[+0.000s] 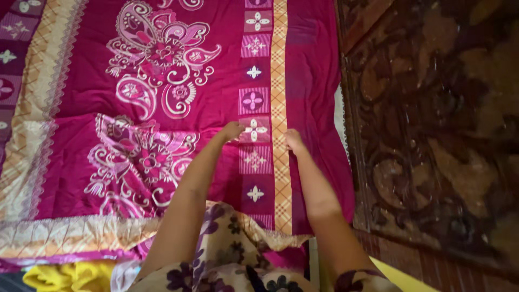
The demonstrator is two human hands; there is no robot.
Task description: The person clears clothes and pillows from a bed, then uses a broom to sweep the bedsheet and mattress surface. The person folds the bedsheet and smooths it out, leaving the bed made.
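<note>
Here, a large magenta cloth [216, 81] lies spread flat across most of the view, printed with pale paisley and flower scrolls and edged by an orange checked band [279, 97] that runs up and down near its right side. Just left of that band sits a column of small squares, each with a white flower or star. Both bare arms reach forward from the bottom of the picture onto the cloth. The left hand [232, 131] rests on the fabric at the left edge of the column of squares, fingers curled down against the cloth; whether it pinches a fold or only presses is not clear. The right hand [293, 139] lies just on the right side of the orange band, also curled with the knuckles up, touching the cloth; its grip cannot be told either. The two hands are near each other, with the band and one flower square between them. A faint crease crosses the cloth at about the level of the hands.

At the lower left, a wide cream and orange border [65, 235] of the cloth runs sideways, and a yellow fabric [65, 276] shows beneath it. To the right of the cloth lies a dark brown patterned carpet [438, 124]. The person's flowered garment [227, 265] fills the bottom middle
</note>
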